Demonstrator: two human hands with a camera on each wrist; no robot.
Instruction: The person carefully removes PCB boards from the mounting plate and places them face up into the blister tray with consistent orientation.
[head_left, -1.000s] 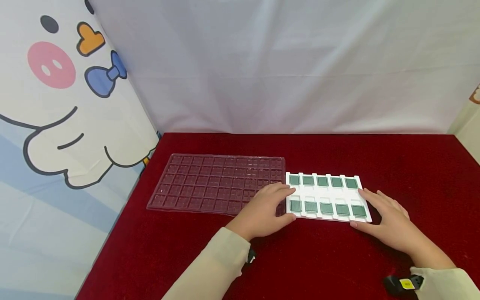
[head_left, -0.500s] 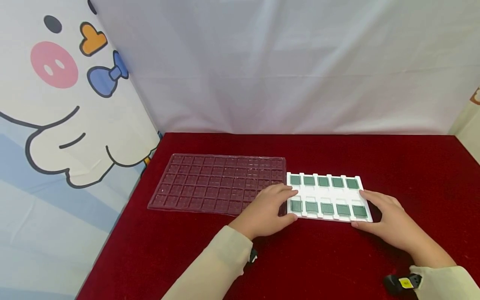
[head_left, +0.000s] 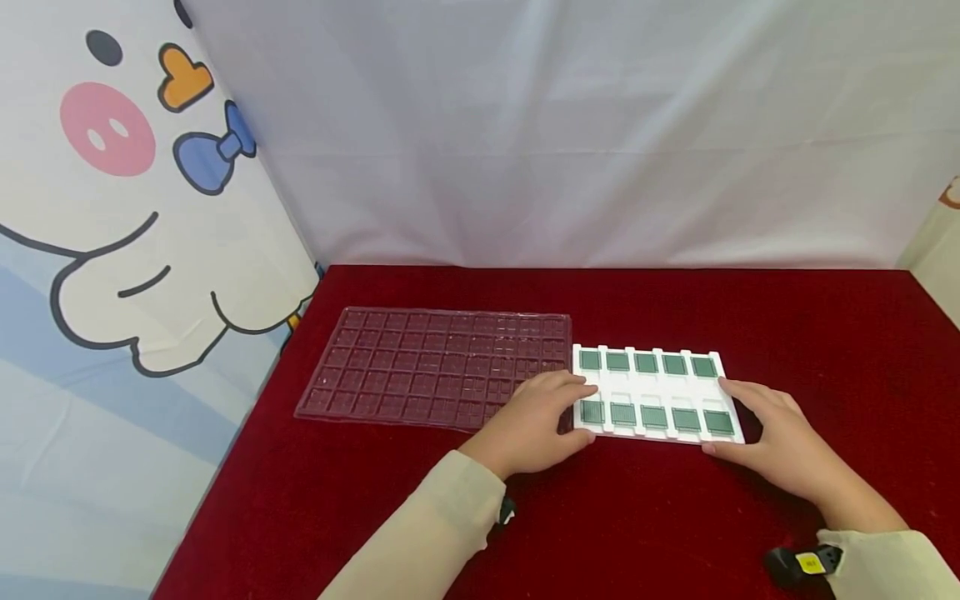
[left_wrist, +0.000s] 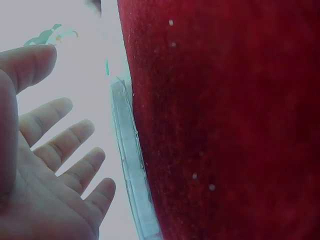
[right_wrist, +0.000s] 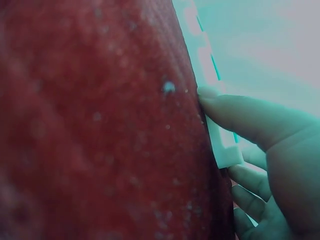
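The white tray [head_left: 660,387] lies flat on the red cloth [head_left: 660,525], probably so that the green pieces [head_left: 646,363] can sit level in their slots, five in the far row and five in the near row. The two hands stand at opposite ends of it, the left hand [head_left: 528,425] at the left end and the right hand [head_left: 787,446] at the right end. I think this position serves to steady the tray from both sides, and it leaves the middle part uncovered. The clear tray [head_left: 405,361] is placed just beside, on the left, with its compartments facing up; its near right corner is partly under the left hand.

As for the fingers, the white tray is between the two hands. The left fingers are nearly straight and somewhat spread, not wrapped around anything; the forefinger reaches over the left end, and the thumb is by the near left corner. The left wrist view is too bright there, so I cannot tell if this thumb really presses. On the right, the thumb touches the near edge close to the corner, while the forefinger lies along the right end; these fingers are relaxed and only lightly bent, without gripping
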